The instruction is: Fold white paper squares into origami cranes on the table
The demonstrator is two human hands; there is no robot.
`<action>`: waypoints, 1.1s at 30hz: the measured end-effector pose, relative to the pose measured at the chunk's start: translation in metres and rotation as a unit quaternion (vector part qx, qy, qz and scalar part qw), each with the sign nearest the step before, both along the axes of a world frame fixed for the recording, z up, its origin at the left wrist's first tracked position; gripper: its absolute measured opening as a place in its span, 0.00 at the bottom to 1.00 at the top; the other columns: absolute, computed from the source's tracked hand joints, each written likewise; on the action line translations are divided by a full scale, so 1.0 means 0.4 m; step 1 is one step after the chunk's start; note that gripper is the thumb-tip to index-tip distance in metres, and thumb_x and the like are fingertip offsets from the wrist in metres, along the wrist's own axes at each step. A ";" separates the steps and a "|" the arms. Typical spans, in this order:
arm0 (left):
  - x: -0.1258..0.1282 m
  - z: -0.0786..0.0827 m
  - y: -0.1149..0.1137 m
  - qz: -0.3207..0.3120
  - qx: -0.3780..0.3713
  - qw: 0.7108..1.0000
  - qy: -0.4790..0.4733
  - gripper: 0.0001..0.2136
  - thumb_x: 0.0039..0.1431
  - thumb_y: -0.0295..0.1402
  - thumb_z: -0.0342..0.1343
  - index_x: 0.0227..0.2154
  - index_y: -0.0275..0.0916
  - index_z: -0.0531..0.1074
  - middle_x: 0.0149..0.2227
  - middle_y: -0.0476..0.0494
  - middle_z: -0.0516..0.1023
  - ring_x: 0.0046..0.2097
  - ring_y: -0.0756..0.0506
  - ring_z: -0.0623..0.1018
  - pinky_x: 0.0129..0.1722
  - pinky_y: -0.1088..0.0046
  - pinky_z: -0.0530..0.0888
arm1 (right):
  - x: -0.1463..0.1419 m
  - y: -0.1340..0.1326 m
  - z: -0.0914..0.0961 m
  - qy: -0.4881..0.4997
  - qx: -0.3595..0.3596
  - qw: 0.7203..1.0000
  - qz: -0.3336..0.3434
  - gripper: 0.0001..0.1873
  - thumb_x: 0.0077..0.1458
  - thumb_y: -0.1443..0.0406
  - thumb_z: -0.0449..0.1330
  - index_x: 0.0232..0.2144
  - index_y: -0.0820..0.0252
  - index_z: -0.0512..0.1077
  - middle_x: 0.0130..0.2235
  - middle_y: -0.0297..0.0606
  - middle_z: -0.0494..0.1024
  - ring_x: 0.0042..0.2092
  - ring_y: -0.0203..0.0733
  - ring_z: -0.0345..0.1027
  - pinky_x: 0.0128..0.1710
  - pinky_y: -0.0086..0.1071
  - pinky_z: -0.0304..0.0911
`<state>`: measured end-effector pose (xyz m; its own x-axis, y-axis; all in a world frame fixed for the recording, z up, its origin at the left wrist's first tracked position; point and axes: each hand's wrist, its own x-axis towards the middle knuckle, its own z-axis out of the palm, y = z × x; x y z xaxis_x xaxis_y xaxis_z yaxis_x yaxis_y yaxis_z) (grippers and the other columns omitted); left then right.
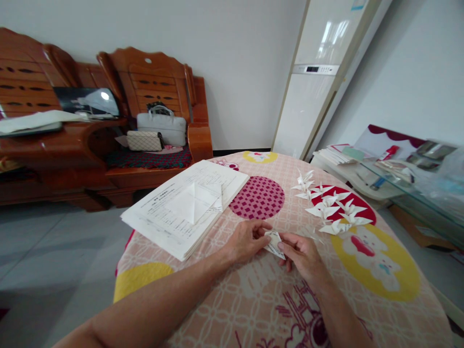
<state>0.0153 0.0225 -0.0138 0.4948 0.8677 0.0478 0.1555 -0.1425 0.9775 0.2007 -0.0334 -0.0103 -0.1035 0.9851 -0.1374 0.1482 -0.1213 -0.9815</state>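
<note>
My left hand (246, 240) and my right hand (302, 254) meet over the table, both pinching a small folded piece of white paper (274, 242) between fingers and thumbs. The paper lies just above the patterned pink tablecloth (253, 295). Beyond my right hand, several finished white paper cranes (331, 208) sit in a loose cluster on the cloth. To the left of my hands rests a thick stack of printed sheets (174, 217) with a creased white square of paper (194, 202) on top.
A carved wooden sofa (108, 121) with a white bag (162, 128) and a small quilted purse (145, 140) stands behind the table. A tall white floor air conditioner (311, 92) is in the corner. A glass-topped low table (398, 179) with papers is at the right.
</note>
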 end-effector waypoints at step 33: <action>-0.003 0.008 0.011 0.014 -0.149 0.981 -0.122 0.15 0.46 0.38 0.64 0.33 0.32 0.70 0.24 0.46 0.75 0.23 0.52 0.72 0.22 0.80 0.65 | -0.005 -0.016 0.017 0.089 -0.027 0.995 -0.027 0.19 0.51 0.54 0.62 0.37 0.65 0.75 0.26 0.39 0.79 0.21 0.35 0.68 0.17 0.25 0.61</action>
